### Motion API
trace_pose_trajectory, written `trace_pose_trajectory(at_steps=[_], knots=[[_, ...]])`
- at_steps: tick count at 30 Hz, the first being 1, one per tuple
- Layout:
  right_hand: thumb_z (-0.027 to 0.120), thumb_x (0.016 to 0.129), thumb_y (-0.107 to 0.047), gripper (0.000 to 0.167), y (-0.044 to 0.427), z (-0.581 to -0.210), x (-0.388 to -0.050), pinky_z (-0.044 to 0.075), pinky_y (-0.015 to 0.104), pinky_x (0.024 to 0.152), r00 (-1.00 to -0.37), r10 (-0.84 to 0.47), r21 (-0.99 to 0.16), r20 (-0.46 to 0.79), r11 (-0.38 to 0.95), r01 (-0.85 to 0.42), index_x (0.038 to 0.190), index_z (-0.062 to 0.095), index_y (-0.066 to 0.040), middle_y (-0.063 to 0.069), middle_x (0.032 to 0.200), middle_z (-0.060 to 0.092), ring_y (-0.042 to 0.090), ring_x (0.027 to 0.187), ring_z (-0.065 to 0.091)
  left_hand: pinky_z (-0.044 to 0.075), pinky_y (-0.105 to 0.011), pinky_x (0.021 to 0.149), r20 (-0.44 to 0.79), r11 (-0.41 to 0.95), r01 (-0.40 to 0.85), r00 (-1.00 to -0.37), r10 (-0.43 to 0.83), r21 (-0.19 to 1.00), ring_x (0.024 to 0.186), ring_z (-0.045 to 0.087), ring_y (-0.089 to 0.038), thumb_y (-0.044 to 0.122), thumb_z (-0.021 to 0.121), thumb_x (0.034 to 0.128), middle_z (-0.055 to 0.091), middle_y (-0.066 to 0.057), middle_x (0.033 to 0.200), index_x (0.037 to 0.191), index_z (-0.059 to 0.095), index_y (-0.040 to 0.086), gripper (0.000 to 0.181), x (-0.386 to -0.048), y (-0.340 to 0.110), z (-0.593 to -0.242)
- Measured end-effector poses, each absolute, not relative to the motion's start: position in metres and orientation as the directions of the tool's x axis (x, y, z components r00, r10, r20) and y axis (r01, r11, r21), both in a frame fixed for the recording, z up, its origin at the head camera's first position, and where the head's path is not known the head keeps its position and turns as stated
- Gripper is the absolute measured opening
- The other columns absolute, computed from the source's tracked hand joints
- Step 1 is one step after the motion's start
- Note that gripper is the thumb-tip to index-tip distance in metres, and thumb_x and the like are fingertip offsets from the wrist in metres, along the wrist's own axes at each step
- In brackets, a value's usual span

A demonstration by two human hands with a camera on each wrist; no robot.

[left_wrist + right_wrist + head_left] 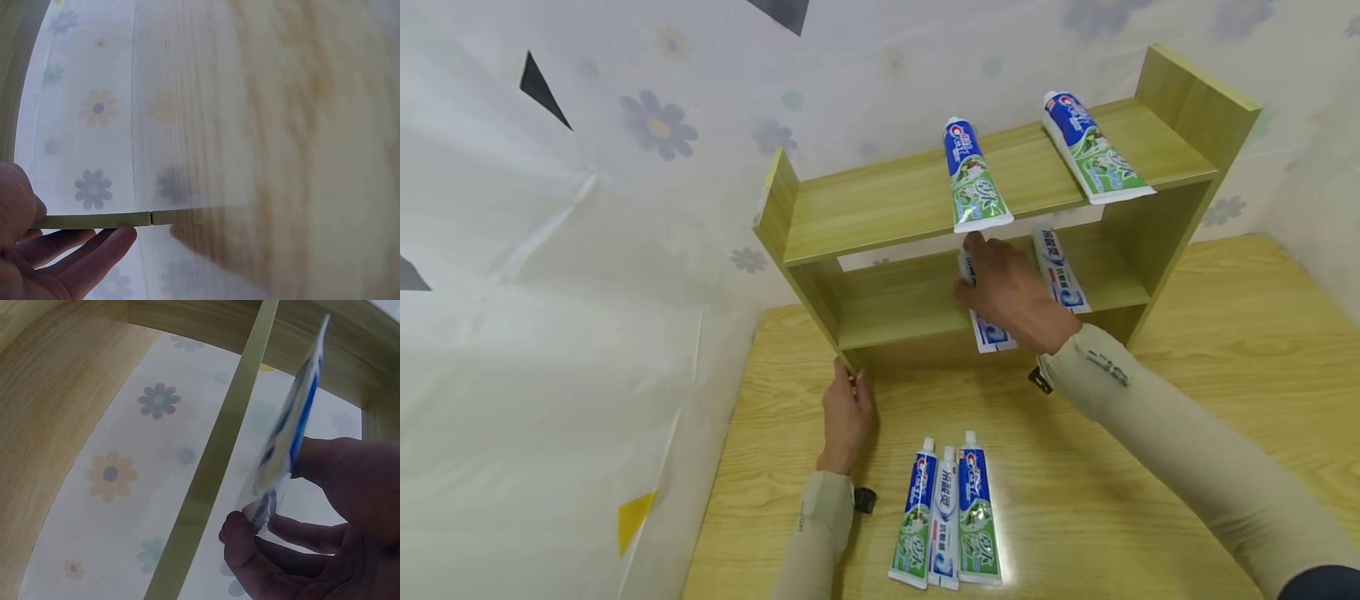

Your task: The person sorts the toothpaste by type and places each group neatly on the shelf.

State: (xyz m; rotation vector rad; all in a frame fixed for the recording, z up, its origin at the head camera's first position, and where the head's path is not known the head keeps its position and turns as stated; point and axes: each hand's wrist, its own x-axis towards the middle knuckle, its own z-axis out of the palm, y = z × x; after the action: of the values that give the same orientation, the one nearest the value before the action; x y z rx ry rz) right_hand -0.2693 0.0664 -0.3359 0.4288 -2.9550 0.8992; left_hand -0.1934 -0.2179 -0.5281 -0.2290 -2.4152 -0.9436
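Note:
My right hand (1011, 292) holds a white toothpaste tube (992, 335) at the middle of the small wooden shelf's (895, 300) lower board. In the right wrist view the tube (290, 431) stands edge-on between thumb and fingers. My left hand (845, 417) grips the shelf's left side panel near its bottom front edge; the left wrist view shows the panel edge (94, 221) between thumb and fingers. Another white tube (1062, 271) lies to the right on the lower board. On the top board lie two blue-green toothpaste tubes, one central (976, 179) and one at right (1097, 154).
Three tubes lie side by side on the wooden table (1075, 500) in front of the shelf: a blue-green one (915, 517), a white one (945, 517) and another blue-green one (977, 517). A flower-patterned sheet (865, 75) hangs behind the shelf and along the left.

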Motion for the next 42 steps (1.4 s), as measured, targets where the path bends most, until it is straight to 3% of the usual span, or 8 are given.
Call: trace_pose_trajectory(at_steps=[7, 19, 27, 32, 37, 42], knots=[[0.066, 0.106, -0.019, 0.069, 0.063, -0.337, -0.286, 0.059, 0.035, 0.061, -0.969, -0.24, -0.507, 0.051, 0.83, -0.232, 0.163, 0.037, 0.007, 0.023, 0.106, 0.064, 0.033, 0.079, 0.07, 0.067, -0.051, 0.072, 0.491, 0.746, 0.29, -0.869, -0.057, 0.6, 0.093, 0.08, -0.041, 0.009, 0.052, 0.1153, 0.076, -0.031, 0.108, 0.135, 0.053, -0.006, 0.025, -0.193, -0.213, -0.52], [0.066, 0.105, -0.014, 0.083, 0.059, -0.349, -0.301, 0.066, 0.042, 0.066, -0.964, -0.253, -0.466, 0.08, 0.846, -0.261, 0.169, 0.018, 0.007, 0.034, 0.12, 0.067, 0.038, 0.082, 0.076, 0.067, -0.053, 0.07, 0.548, 0.719, 0.362, -0.836, -0.032, 0.594, 0.094, 0.08, -0.043, 0.012, 0.051, 0.1155, 0.076, -0.032, 0.11, 0.137, 0.053, -0.005, 0.027, -0.196, -0.219, -0.529], [0.065, 0.105, -0.012, 0.086, 0.058, -0.351, -0.305, 0.063, 0.037, 0.057, -0.967, -0.241, -0.481, 0.087, 0.839, -0.253, 0.17, 0.012, 0.01, 0.032, 0.108, 0.07, 0.034, 0.071, 0.074, 0.067, -0.052, 0.071, 0.52, 0.743, 0.322, -0.853, -0.041, 0.586, 0.093, 0.08, -0.042, 0.006, 0.055, 0.1129, 0.076, -0.031, 0.108, 0.134, 0.053, -0.006, 0.025, -0.196, -0.218, -0.528], [0.065, 0.105, -0.011, 0.081, 0.057, -0.354, -0.306, 0.061, 0.036, 0.056, -0.964, -0.245, -0.459, 0.108, 0.847, -0.267, 0.167, 0.018, 0.013, 0.029, 0.101, 0.069, 0.033, 0.068, 0.072, 0.066, -0.051, 0.069, 0.534, 0.747, 0.329, -0.845, -0.041, 0.578, 0.09, 0.08, -0.041, 0.008, 0.053, 0.1141, 0.076, -0.031, 0.107, 0.135, 0.053, -0.005, 0.024, -0.194, -0.217, -0.529], [0.064, 0.105, -0.011, 0.082, 0.057, -0.357, -0.305, 0.062, 0.038, 0.058, -0.962, -0.242, -0.428, 0.124, 0.862, -0.272, 0.167, 0.017, 0.013, 0.033, 0.108, 0.066, 0.035, 0.071, 0.071, 0.065, -0.051, 0.066, 0.557, 0.756, 0.343, -0.83, -0.034, 0.557, 0.086, 0.079, -0.041, 0.009, 0.052, 0.1151, 0.076, -0.03, 0.102, 0.133, 0.052, -0.004, 0.022, -0.194, -0.217, -0.529], [0.063, 0.106, -0.014, 0.083, 0.06, -0.353, -0.302, 0.065, 0.043, 0.068, -0.963, -0.239, -0.452, 0.125, 0.85, -0.269, 0.169, 0.015, 0.011, 0.036, 0.12, 0.064, 0.039, 0.083, 0.073, 0.067, -0.053, 0.075, 0.491, 0.755, 0.287, -0.869, -0.053, 0.589, 0.097, 0.08, -0.043, 0.007, 0.053, 0.1146, 0.076, -0.031, 0.112, 0.137, 0.052, -0.005, 0.025, -0.192, -0.215, -0.524]])
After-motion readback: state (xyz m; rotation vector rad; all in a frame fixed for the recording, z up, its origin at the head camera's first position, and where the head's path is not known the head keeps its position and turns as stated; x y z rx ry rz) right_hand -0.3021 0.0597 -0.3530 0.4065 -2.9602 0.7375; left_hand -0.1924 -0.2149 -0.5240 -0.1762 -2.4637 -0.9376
